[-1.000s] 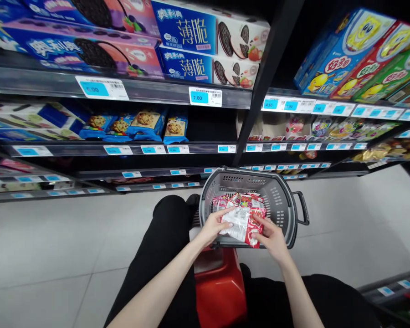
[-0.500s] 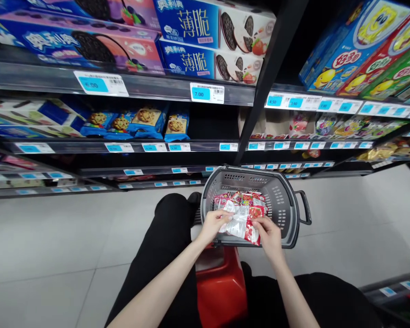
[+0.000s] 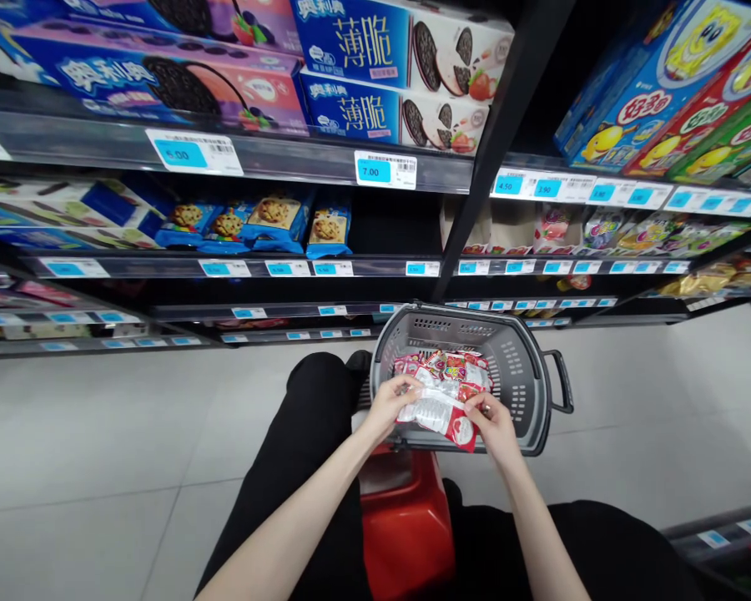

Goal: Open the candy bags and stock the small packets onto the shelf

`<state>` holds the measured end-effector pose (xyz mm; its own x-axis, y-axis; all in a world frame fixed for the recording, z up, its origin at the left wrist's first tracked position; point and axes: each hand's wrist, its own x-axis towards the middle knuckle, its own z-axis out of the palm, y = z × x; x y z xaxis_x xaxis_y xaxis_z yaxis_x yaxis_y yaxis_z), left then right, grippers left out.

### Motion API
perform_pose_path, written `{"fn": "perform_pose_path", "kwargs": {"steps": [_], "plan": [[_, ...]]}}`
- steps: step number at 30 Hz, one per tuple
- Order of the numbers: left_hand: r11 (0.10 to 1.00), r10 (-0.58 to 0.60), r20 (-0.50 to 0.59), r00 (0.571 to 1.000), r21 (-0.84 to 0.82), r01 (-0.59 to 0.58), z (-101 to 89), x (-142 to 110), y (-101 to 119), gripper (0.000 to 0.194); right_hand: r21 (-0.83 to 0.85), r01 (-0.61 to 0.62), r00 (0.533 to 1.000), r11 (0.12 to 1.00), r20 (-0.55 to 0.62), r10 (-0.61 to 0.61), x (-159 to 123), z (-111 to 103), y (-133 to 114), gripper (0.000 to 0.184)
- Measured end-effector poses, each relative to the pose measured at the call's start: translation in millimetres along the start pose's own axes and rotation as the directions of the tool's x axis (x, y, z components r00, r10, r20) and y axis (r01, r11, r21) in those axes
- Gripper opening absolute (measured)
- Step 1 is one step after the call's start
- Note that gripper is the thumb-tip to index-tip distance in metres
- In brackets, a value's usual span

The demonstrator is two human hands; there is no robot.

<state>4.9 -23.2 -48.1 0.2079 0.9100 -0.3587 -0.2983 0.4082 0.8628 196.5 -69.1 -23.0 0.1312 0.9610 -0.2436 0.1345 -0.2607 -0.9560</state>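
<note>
A red and silver candy packet (image 3: 435, 412) is held over the shopping basket (image 3: 531, 351), its silver printed back facing me. My left hand (image 3: 393, 404) pinches the packet's left side between thumb and fingers. At its right side, my right hand (image 3: 489, 416) grips the packet the same way, fingers closed. Beneath and behind it, several red candy packets (image 3: 460, 365) lie in the grey basket, partly covered by the held one. The basket's black handle (image 3: 561, 381) sticks out to the right.
A red plastic stool (image 3: 406, 534) stands between my black-clad legs (image 3: 288, 451). Ahead are shelves with cookie boxes (image 3: 356, 108), blue cookie bags (image 3: 275, 219), cartoon snack boxes (image 3: 651, 100) and small candy bags (image 3: 601, 227). Another shelf edge (image 3: 726, 530) juts in at lower right.
The packet has tilted between my hands, its upper part folding away and more of its silver printed back showing. Both hands keep hold of it. The view has shifted slightly.
</note>
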Motion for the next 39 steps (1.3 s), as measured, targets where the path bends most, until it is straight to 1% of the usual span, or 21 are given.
{"fn": "perform_pose_path", "kwargs": {"steps": [4, 6, 9, 12, 15, 17, 19, 22, 24, 25, 27, 28, 29, 30, 31, 32, 33, 35, 36, 37, 39], "plan": [[0.981, -0.109, 0.059, 0.992, -0.152, 0.117, -1.2, 0.8, -3.7, 0.035, 0.095, 0.007, 0.996, 0.995, 0.088, -0.015, -1.5, -6.0, -6.5, 0.015], [0.971, -0.164, 0.035, 0.986, -0.168, 0.168, -1.8, 1.9, -6.8, 0.041, 0.074, 0.01, 0.991, 0.997, 0.131, -0.019, -1.7, -9.2, -9.8, 0.012], [0.96, -0.198, 0.001, 0.98, -0.201, 0.194, -1.9, 3.1, -8.6, 0.04, 0.052, 0.001, 0.988, 0.999, 0.155, -0.01, -0.2, -13.1, -11.3, 0.007], [0.947, -0.182, 0.037, 0.983, -0.262, 0.185, -1.0, 2.9, -7.0, 0.039, 0.197, -0.1, 0.987, 0.975, 0.141, 0.073, 1.7, -13.4, -10.0, 0.008], [0.926, -0.181, 0.09, 0.979, -0.32, 0.2, -1.2, 2.8, -5.0, 0.031, 0.432, -0.245, 0.969, 0.868, 0.149, 0.2, 1.9, -10.7, -11.3, 0.011], [0.906, -0.212, 0.092, 0.973, -0.353, 0.231, -2.5, 2.8, -3.1, 0.02, 0.524, -0.303, 0.953, 0.796, 0.182, 0.244, 1.6, -9.2, -13.8, 0.013], [0.881, -0.263, 0.09, 0.961, -0.383, 0.277, -4.0, 2.1, 0.2, 0.013, 0.57, -0.313, 0.95, 0.76, 0.199, 0.242, 1.7, -8.4, -15.9, 0.019], [0.853, -0.284, 0.126, 0.95, -0.419, 0.311, -4.1, -1.1, 6.4, 0.023, 0.564, -0.253, 0.967, 0.786, 0.138, 0.212, 3.5, -7.6, -14.6, 0.03], [0.862, -0.264, 0.151, 0.952, -0.407, 0.304, -2.1, -3.2, 8.1, 0.032, 0.469, -0.203, 0.977, 0.86, 0.038, 0.21, 6.0, -7.3, -11.7, 0.03], [0.875, -0.265, 0.149, 0.953, -0.378, 0.302, -0.7, -4.0, 7.6, 0.033, 0.374, -0.182, 0.978, 0.91, -0.025, 0.206, 7.7, -7.2, -10.4, 0.027], [0.904, -0.303, 0.115, 0.946, -0.278, 0.324, 2.2, -4.4, 3.5, 0.024, 0.066, -0.125, 0.975, 0.99, -0.175, 0.135, 12.5, -7.2, -10.2, 0.025], [0.913, -0.333, 0.088, 0.939, -0.221, 0.344, 3.4, -4.3, 0.4, 0.017, -0.135, -0.086, 0.97, 0.987, -0.237, 0.052, 15.9, -6.9, -11.4, 0.026], [0.915, -0.363, 0.059, 0.93, -0.165, 0.368, 4.2, -3.9, -3.1, 0.014, -0.337, -0.038, 0.962, 0.941, -0.269, -0.057, 20.3, -6.4, -13.3, 0.027], [0.913, -0.391, 0.03, 0.92, -0.111, 0.391, 4.5, -3.6, -6.6, 0.016, -0.508, 0.012, 0.951, 0.861, -0.26, -0.167, 26.0, -5.3, -15.4, 0.027], [0.91, -0.411, 0.0, 0.912, -0.057, 0.41, 4.1, -3.4, -9.9, 0.019, -0.629, 0.062, 0.944, 0.775, -0.215, -0.25, 33.2, -3.4, -17.2, 0.026], [0.905, -0.424, -0.032, 0.905, 0.004, 0.424, 3.0, -3.5, -12.7, 0.021, -0.699, 0.103, 0.948, 0.707, -0.147, -0.283, 42.2, -0.5, -17.9, 0.025], [0.896, -0.432, -0.066, 0.899, 0.081, 0.436, 1.4, -4.0, -14.8, 0.024, -0.731, 0.131, 0.961, 0.67, -0.073, -0.268, 52.8, 3.4, -17.0, 0.025], [0.85, -0.424, -0.107, 0.899, 0.297, 0.436, -2.7, -6.8, -16.4, 0.03, -0.751, 0.156, 0.987, 0.642, 0.088, -0.136, 77.9, 14.8, -8.5, 0.024], [0.805, -0.415, -0.098, 0.905, 0.424, 0.415, -4.6, -9.0, -15.8, 0.033, -0.76, 0.163, 0.984, 0.629, 0.175, -0.043, 91.1, 22.5, -0.6, 0.025], [0.743, -0.409, -0.072, 0.91, 0.553, 0.378, -6.2, -11.7, -14.3, 0.034, -0.772, 0.174, 0.966, 0.611, 0.255, 0.047, 103.9, 31.4, 9.5, 0.026], [0.59, -0.409, -0.009, 0.913, 0.76, 0.272, -7.8, -17.6, -9.5, 0.034, -0.784, 0.211, 0.908, 0.584, 0.378, 0.179, 125.4, 52.8, 34.6, 0.024]]}}
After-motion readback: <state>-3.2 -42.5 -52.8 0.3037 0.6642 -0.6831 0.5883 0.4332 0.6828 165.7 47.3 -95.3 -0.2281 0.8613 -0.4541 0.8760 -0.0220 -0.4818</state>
